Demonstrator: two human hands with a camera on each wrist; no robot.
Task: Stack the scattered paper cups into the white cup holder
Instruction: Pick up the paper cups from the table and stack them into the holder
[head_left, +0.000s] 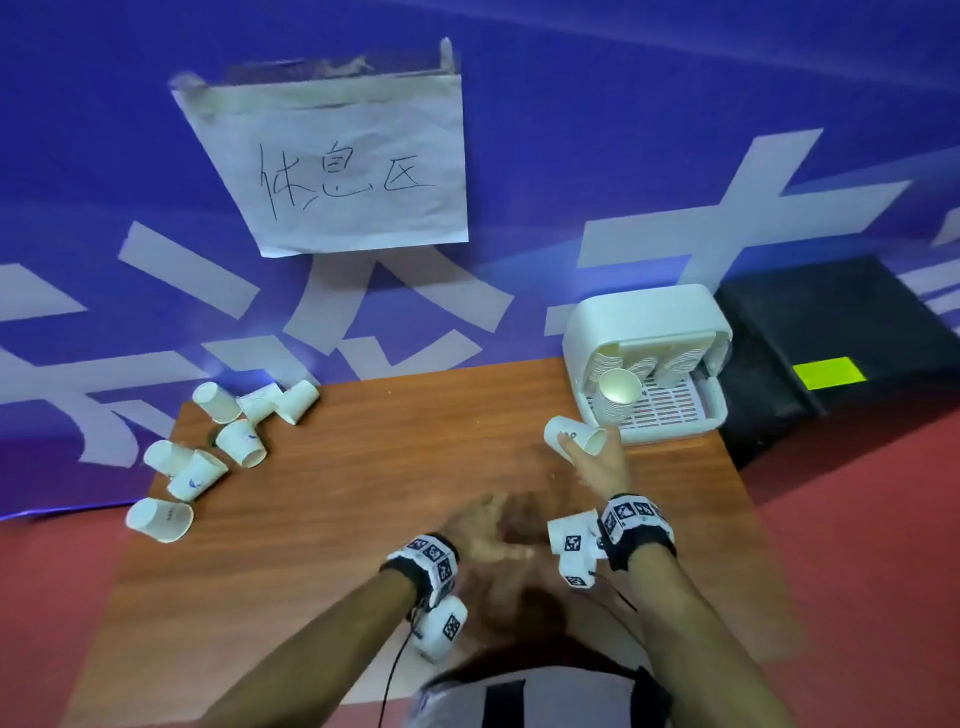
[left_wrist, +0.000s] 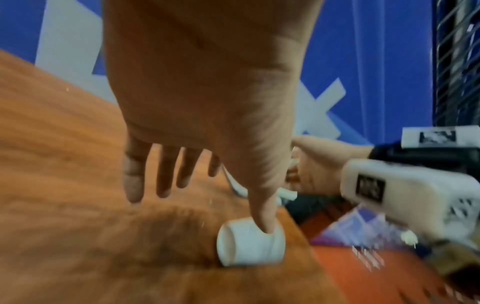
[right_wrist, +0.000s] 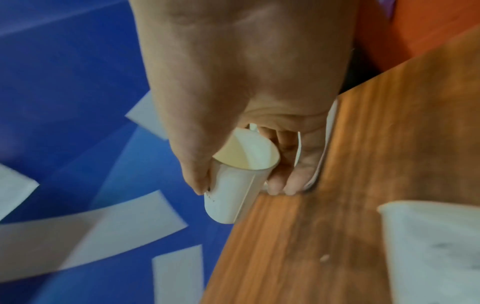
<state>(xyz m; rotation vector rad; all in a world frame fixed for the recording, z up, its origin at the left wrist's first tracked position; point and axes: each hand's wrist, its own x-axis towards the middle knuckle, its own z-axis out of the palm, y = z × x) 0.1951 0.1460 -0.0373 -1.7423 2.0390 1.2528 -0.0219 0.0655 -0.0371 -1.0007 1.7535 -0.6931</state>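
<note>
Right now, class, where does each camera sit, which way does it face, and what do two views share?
Head: faces down at table, cup holder, scattered cups; both forearms show.
Left wrist: looks along open left hand over table.
Right wrist: looks along right hand holding paper cup.
Shared: head and right wrist show that cup.

— We are looking at a wooden table (head_left: 363, 493) with a smooth brown grain.
— We are seeing white paper cups (head_left: 241, 442), matt, and a smooth plastic cup holder (head_left: 613, 322). The paper sign (head_left: 337, 171) is looking wrinkled.
</note>
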